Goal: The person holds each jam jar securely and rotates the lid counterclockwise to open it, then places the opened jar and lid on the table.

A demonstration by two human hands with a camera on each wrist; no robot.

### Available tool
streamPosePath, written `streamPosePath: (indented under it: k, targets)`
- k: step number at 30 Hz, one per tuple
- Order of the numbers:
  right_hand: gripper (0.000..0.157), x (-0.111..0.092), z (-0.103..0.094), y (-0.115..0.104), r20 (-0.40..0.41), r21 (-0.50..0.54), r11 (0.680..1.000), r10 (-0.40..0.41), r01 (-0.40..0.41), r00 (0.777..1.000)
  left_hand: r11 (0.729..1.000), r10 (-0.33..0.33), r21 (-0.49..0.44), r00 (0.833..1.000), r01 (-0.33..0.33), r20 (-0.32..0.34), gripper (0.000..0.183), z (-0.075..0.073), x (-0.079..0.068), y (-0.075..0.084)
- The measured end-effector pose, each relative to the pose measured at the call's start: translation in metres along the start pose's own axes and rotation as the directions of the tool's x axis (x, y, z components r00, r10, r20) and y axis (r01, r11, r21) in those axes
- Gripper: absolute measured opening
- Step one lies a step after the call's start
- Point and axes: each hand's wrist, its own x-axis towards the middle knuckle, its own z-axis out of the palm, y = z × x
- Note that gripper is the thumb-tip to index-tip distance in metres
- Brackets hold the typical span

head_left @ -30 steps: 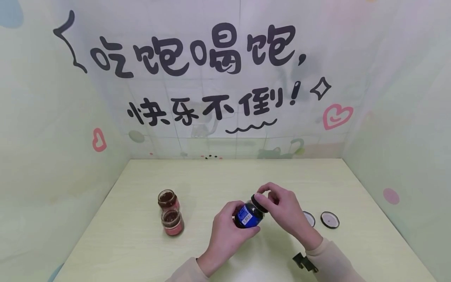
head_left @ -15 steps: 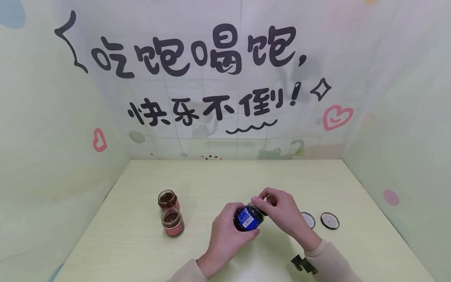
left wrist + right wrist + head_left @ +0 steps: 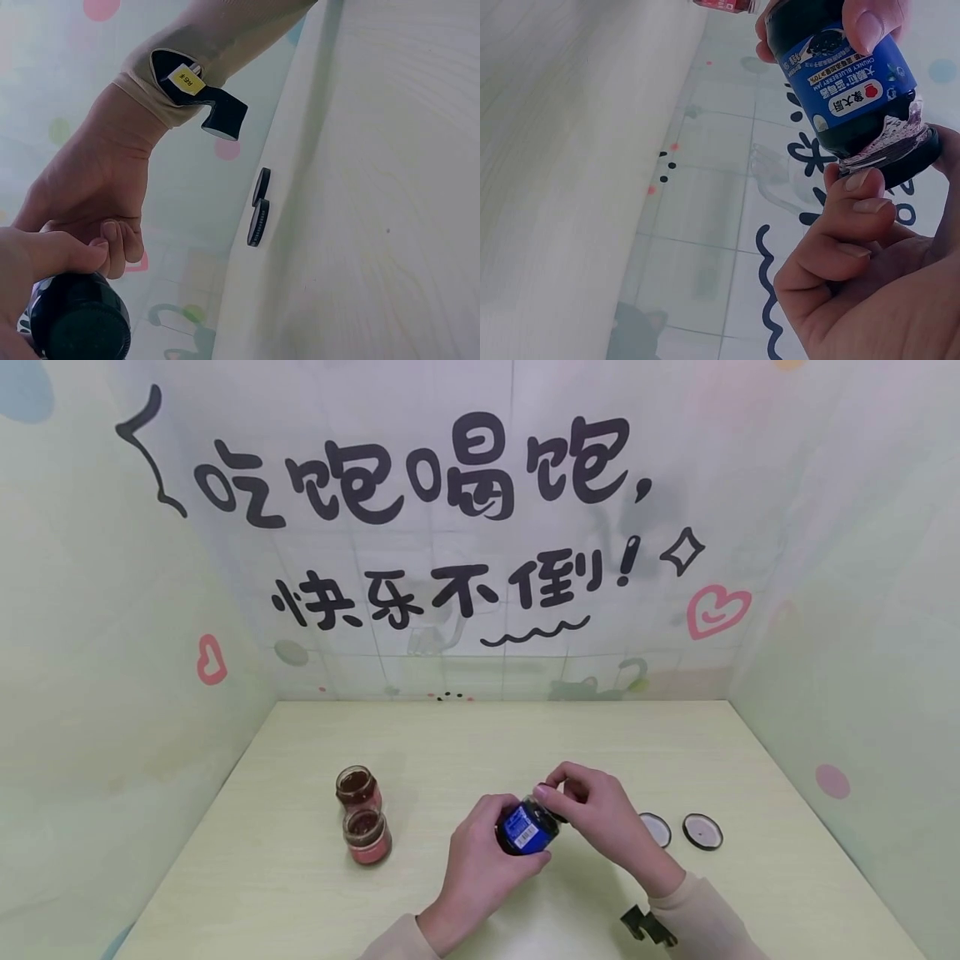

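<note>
A blueberry jam jar (image 3: 527,827) with a blue label is held tilted above the table, its mouth toward the right. My left hand (image 3: 480,856) wraps round the jar's body. With its thumb and curled fingers, my right hand (image 3: 596,806) grips the black lid (image 3: 915,159) at the mouth. In the right wrist view, the lid sits askew on the jar's end, and a shiny, glassy purple-streaked band shows between lid and label. The left wrist view catches mostly the dark base of the jar (image 3: 82,330), close below the thumb.
Two lidless jars of reddish-brown jam, a nearer one (image 3: 367,837) and a farther one (image 3: 357,787), stand at the left of the table (image 3: 442,735). Two lids, one farther right (image 3: 702,832) and one partly behind my right wrist (image 3: 657,829), lie white side up.
My right hand has shifted slightly down with the lid, which now sits lower at the jar's mouth and is more hidden by the fingers. The left hand stays nearly in place.
</note>
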Motion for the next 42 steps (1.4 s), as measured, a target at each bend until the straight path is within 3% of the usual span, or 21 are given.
streamPosePath:
  k: [42]
  targets:
    - [0.017, -0.0037, 0.0014, 0.0006, 0.062, 0.022, 1.0, -0.02, 0.019, 0.998, 0.998, -0.039, -0.05, 0.997, 0.043, 0.065, 0.056, -0.0023, -0.003, -0.0073]
